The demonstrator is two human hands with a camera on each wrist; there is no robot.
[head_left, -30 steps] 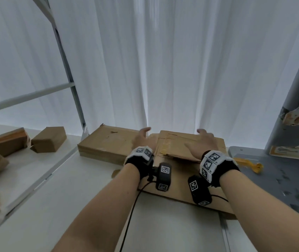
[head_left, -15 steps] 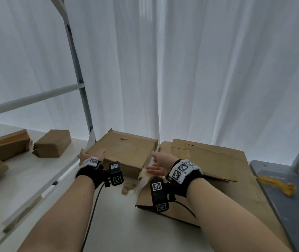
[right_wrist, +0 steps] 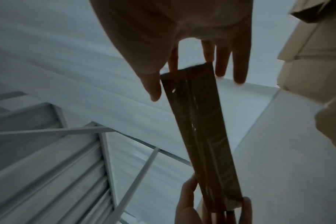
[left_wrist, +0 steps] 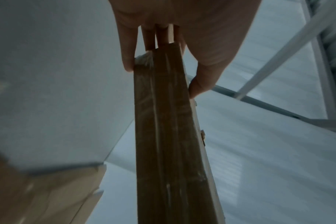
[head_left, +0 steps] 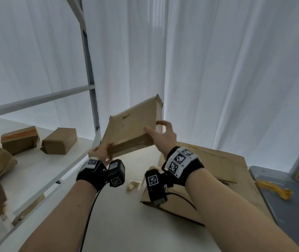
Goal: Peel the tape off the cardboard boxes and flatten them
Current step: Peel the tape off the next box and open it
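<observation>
A flat brown cardboard box is lifted off the table and tilted, its far corner up against the curtain. My left hand grips its near left corner, thumb on one face and fingers on the other, as the left wrist view shows. My right hand holds the near right corner, thumb on the top face and fingers round the side. Glossy tape runs along the box's narrow edge. A flattened cardboard sheet lies on the white table under my right forearm.
A crumpled tape scrap lies on the table between my wrists. A yellow tool rests on the grey surface at right. Two small boxes sit on the left shelf beyond a metal frame post. White curtains hang behind.
Both hands left the flattened sheet and moved left to the flat box. They took hold of its near corners and lifted it off the table, tilting it.
</observation>
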